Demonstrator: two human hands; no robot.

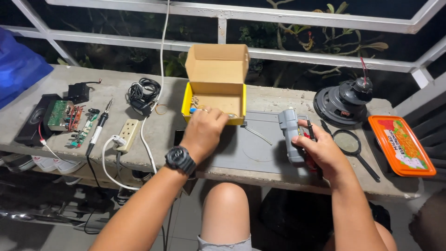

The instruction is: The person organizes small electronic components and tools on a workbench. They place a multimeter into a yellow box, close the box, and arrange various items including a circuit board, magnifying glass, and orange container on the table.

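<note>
The right hand (pixel 320 151) grips a grey, blocky plastic multimeter (pixel 290 135) over the grey work mat (pixel 241 153); its long axis runs away from the person, top end toward the railing. The left hand (pixel 203 132), fingers curled, reaches into the open yellow cardboard box (pixel 216 81); whether it holds anything cannot be told.

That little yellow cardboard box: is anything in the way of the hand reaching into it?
Nothing visible blocks it. The box stands open, its lid flap tipped up and back, and the left hand already has its fingers over the front wall among the small parts inside. The right hand is apart, holding a grey multimeter.
</note>
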